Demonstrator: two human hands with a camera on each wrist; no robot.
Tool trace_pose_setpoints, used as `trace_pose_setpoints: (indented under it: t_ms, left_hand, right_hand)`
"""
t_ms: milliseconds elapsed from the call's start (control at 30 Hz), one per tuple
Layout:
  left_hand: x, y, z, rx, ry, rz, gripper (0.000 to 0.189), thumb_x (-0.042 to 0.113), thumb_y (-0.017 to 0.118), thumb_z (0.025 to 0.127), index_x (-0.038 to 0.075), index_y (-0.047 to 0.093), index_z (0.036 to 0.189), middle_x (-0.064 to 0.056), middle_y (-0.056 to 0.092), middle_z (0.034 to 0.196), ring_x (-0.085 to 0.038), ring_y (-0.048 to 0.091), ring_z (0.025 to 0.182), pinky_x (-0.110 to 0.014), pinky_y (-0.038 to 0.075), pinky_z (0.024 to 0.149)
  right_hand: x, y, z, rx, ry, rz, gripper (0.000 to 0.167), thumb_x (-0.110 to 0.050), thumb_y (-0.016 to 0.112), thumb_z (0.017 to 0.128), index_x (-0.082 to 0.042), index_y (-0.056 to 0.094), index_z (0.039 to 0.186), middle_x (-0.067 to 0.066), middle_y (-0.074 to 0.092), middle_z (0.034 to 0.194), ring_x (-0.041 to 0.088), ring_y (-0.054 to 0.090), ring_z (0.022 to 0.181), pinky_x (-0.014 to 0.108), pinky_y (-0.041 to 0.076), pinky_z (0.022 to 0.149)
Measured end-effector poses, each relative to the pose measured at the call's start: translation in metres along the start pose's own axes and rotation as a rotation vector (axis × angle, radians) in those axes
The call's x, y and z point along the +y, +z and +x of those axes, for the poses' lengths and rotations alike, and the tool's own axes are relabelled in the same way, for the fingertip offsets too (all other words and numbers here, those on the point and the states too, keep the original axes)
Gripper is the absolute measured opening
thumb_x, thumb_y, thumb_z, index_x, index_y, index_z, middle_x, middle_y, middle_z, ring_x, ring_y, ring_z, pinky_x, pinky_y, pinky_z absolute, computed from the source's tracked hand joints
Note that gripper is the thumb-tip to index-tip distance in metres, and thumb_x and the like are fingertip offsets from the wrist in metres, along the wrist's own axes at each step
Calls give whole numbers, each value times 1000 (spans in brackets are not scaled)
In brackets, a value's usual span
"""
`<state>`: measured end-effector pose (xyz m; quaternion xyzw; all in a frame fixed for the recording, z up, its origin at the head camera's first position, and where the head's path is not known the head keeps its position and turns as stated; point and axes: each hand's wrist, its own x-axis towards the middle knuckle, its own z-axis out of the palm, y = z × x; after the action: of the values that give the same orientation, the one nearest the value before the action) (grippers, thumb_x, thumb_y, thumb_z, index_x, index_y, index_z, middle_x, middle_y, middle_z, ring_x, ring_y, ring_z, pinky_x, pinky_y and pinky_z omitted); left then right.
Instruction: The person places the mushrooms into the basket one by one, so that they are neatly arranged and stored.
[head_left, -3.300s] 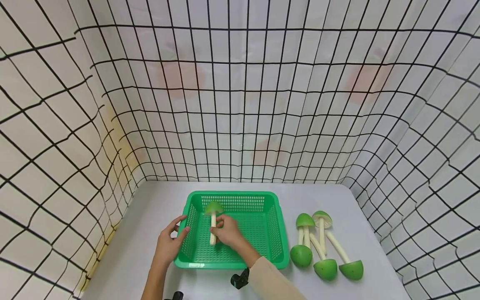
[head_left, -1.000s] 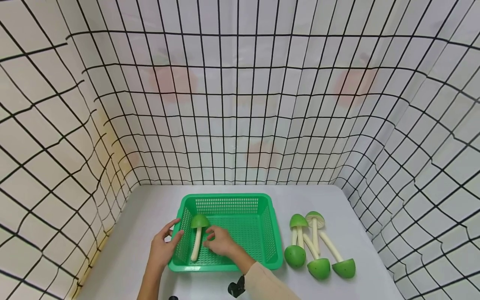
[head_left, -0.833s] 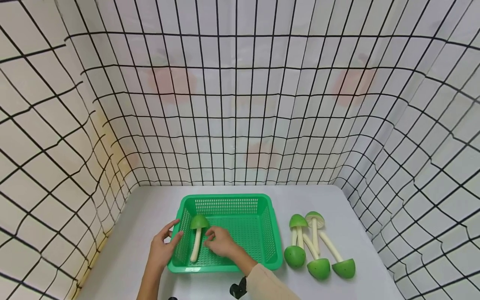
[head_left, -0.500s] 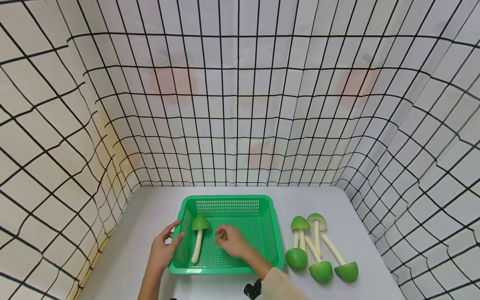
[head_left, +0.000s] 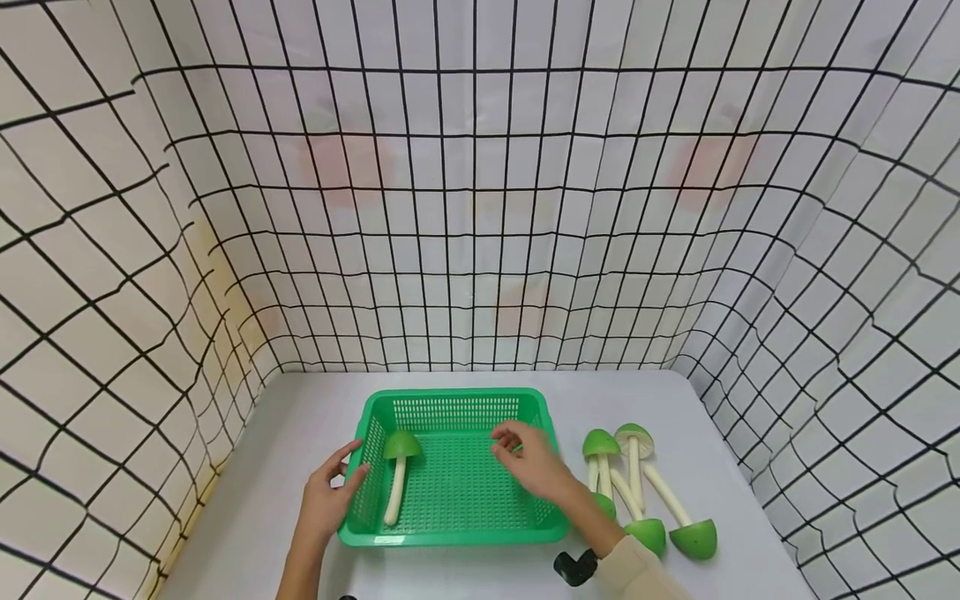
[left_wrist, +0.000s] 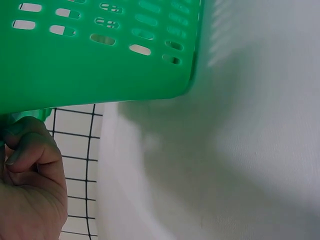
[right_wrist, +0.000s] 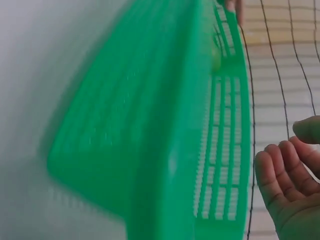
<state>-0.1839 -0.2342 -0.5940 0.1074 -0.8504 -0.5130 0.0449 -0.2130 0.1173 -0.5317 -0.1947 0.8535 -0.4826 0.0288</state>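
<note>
A toy mushroom (head_left: 399, 475) with a green cap and a long pale stem lies inside the left part of a green plastic basket (head_left: 457, 539). My left hand (head_left: 327, 498) holds the basket's left rim, thumb and fingers at the edge; the left wrist view shows its bent fingers (left_wrist: 35, 150) close against the green plastic. Over the basket's right side hovers my right hand (head_left: 534, 462), empty, its fingers loosely bent. In the right wrist view that hand (right_wrist: 292, 185) appears apart from the blurred basket wall.
Several more green-capped mushrooms (head_left: 633, 450) lie on the white table right of the basket, partly covered by my right forearm. A black grid net (head_left: 480, 250) over white cloth encloses the table at the back and sides.
The mushroom went down into the basket's left side and my right hand let it go. That hand then moved right across the basket, while my left hand stayed at the rim.
</note>
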Motion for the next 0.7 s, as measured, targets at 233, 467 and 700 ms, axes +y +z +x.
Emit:
trace_pose_setpoints:
  t_ms: [233, 467, 700]
  left_hand:
    - [2, -3, -2, -16, 39, 46, 49, 27, 70, 100, 22, 57, 147, -10, 60, 93, -16, 60, 68, -25, 51, 59]
    - [6, -2, 0, -24, 48, 70, 49, 27, 69, 100, 20, 57, 147, -9, 58, 94, -16, 57, 70, -25, 50, 60]
    - [5, -7, -2, -50, 62, 108, 50, 28, 68, 101, 22, 54, 149, -11, 60, 95, -16, 61, 63, -26, 50, 59]
  right_hand:
    - [22, -46, -10, 129, -6, -67, 14, -14, 68, 100, -11, 70, 113, 0, 69, 95, 13, 65, 88, 23, 56, 74]
    - [48, -89, -23, 205, 64, -147, 16, -18, 68, 101, -9, 70, 114, 0, 69, 96, 10, 64, 88, 22, 56, 75]
    - [65, -127, -43, 250, 94, -224, 15, -17, 67, 101, -9, 70, 113, 3, 70, 97, 10, 64, 89, 21, 55, 75]
